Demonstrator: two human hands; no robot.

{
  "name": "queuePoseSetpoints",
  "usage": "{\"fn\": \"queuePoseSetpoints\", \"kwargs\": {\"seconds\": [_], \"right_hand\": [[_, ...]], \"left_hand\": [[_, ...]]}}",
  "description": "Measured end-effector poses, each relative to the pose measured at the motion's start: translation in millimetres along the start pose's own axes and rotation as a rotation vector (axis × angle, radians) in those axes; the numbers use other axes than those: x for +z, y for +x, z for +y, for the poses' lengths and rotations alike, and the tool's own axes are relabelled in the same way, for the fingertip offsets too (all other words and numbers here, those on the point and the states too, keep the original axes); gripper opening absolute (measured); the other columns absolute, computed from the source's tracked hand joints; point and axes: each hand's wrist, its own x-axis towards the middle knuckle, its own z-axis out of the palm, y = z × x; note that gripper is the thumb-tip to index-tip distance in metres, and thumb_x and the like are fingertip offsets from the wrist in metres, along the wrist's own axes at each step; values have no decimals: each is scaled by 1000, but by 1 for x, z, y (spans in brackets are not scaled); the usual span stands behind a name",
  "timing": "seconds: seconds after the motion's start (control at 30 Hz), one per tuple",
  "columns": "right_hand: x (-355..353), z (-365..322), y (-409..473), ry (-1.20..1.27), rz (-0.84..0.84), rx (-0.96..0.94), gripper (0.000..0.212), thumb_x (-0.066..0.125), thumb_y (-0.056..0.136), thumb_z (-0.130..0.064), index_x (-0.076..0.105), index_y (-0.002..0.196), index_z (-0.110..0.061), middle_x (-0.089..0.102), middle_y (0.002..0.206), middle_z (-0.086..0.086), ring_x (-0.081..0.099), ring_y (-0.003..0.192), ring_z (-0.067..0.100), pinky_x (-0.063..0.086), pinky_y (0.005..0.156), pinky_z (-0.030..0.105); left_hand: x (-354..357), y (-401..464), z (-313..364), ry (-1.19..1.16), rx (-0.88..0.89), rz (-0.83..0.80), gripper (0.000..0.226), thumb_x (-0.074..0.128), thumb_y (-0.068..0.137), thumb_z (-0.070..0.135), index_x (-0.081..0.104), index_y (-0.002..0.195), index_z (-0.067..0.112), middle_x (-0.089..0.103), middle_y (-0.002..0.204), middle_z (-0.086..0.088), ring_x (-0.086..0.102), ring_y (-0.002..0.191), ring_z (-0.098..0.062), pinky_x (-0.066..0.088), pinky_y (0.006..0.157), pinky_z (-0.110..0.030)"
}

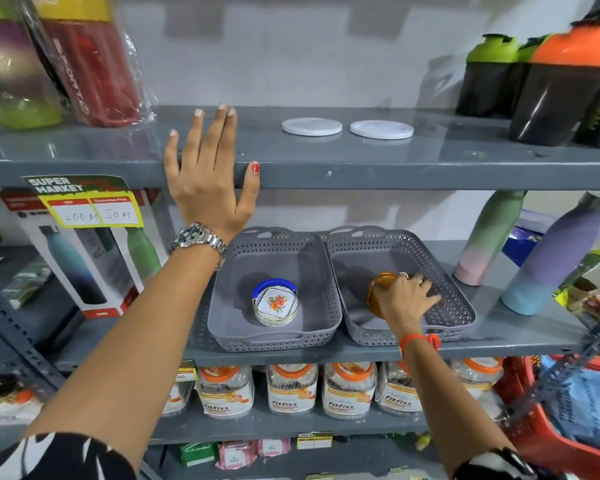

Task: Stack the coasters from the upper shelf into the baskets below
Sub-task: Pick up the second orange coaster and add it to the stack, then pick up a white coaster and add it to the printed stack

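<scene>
While the right hand (404,299) pinches amber coasters (378,294) inside the right basket (459,311), left hand (208,174) flat, fingers spread, on the upper shelf (465,161) (two white coasters (311,126) remain), a careless release could topple the stack.

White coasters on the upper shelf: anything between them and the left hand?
Nothing visible. The left hand rests open on the shelf edge; only bare shelf lies between it and the two white coasters. The bottles stand farther left, out of the path.
</scene>
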Motion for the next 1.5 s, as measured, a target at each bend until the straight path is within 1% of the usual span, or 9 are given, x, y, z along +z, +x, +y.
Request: {"fn": "queuePoseSetpoints", "kwargs": {"seconds": [0.17,0.33,0.43,0.53,0.7,0.83,1.03,1.3,1.5], "right_hand": [[-42,-13,-33,153,349,-205,44,53,84,-43,65,115,-14,64,118,8,51,113,32,34,100,49],[-112,-28,-68,618,972,-674,20,57,82,-21,75,83,-13,73,77,1,58,70,27,43,68,34],[-163,-51,-78,714,1109,-813,15,60,82,-14,74,76,-11,71,71,0,54,65,24,40,66,27],[-204,-85,-70,566,1013,-717,20,58,82,-27,75,86,-17,72,83,-1,56,80,24,45,68,29],[-233,-141,-27,334,287,-657,38,53,87,-37,66,105,-6,67,111,10,49,115,30,43,77,34],[-236,-170,-5,79,95,-624,56,57,83,-53,60,112,-6,60,121,13,41,123,31,37,95,44],[-238,-187,13,-41,-66,-533,79,57,71,-71,56,125,-14,51,137,13,30,137,34,12,110,67],[-239,-187,22,46,-150,-509,85,58,67,-74,51,130,-17,46,141,7,27,138,28,22,109,53],[-240,-184,9,86,133,-561,83,62,57,-77,62,110,-13,55,124,8,39,124,28,24,106,59]], "left_hand": [[-2,1,0,-17,-8,-30,57,29,94,43,46,138,11,48,141,-2,40,133,-24,18,111,-41],[-6,2,3,-33,-21,-59,58,32,93,42,45,139,8,48,141,-6,42,131,-27,22,109,-45],[-9,3,3,-48,-24,-91,59,32,93,42,44,139,6,47,141,-7,42,131,-28,22,109,-46],[-11,4,3,-53,-33,-128,61,32,92,42,44,139,6,47,141,-8,42,131,-28,21,110,-45],[-15,6,4,-68,-48,-146,60,35,91,41,44,138,4,49,139,-10,44,129,-29,24,108,-46],[-18,7,4,-81,-54,-164,60,36,91,40,45,138,4,49,139,-10,45,129,-29,26,107,-47],[-20,8,5,-87,-62,-187,61,36,89,41,46,137,4,49,139,-9,45,128,-29,26,107,-47],[-17,7,5,-86,-64,-177,60,36,89,42,49,135,5,51,138,-9,46,128,-29,29,105,-47],[-16,7,5,-86,-67,-173,60,36,89,42,51,134,6,51,137,-9,46,128,-28,28,106,-47]]}}
